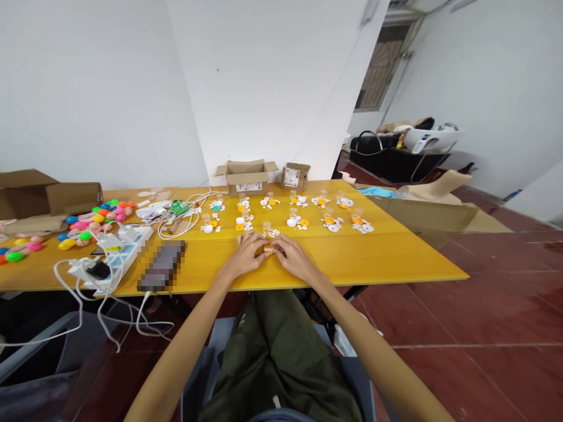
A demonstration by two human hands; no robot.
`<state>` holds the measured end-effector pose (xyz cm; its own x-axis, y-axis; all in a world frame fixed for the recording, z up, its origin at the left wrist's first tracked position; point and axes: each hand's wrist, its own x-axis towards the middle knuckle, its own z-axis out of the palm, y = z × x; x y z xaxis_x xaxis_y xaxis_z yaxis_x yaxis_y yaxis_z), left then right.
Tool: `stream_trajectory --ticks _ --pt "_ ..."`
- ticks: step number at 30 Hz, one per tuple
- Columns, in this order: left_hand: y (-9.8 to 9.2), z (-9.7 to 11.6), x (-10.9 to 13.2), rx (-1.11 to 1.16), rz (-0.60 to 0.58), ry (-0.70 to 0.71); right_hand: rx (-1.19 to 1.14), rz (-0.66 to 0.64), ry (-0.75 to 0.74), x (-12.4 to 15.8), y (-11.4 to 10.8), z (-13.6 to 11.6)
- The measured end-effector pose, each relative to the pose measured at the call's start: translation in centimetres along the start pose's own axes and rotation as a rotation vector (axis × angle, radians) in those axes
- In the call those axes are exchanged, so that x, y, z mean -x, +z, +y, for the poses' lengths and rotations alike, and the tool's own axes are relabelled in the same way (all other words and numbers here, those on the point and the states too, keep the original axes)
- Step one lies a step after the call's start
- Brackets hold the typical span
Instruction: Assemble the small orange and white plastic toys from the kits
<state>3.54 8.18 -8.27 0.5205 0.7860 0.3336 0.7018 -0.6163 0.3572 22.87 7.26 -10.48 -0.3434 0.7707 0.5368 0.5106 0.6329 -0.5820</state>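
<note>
Both hands meet over the near middle of the yellow table (373,258). A small orange piece with white parts on it (268,249) sits between my fingertips, too small to make out fully. My left hand (245,254) closes on its left side with thumb and fingers. From the right, my right hand (291,255) pinches at the same piece. Just beyond the fingers lie white perforated discs (275,232) beside a clear cup (267,225). Farther back, several similar clusters of white and orange round parts (298,223) are laid out in two rows.
Two cardboard boxes (248,176) stand against the wall. To the left are a power strip (125,258) with white cables, a phone (162,265), a green circuit board (179,206) and colourful plastic eggs (94,223). A large carton (409,220) stands beyond the table's right edge.
</note>
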Motion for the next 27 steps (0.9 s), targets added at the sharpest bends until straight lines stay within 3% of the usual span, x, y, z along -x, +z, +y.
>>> stream_trajectory --ticks 13,21,27 --pt "-1.4 -1.5 1.5 -0.038 0.110 -0.111 -0.051 -0.024 0.069 0.0 0.2 0.2" --pt "-1.5 -1.7 1.2 -0.036 0.107 -0.181 -0.063 -0.045 0.097 -0.1 0.3 0.4" --pt "-1.5 -2.0 1.1 0.011 0.103 -0.156 -0.084 -0.060 0.131 -0.3 0.3 0.3"
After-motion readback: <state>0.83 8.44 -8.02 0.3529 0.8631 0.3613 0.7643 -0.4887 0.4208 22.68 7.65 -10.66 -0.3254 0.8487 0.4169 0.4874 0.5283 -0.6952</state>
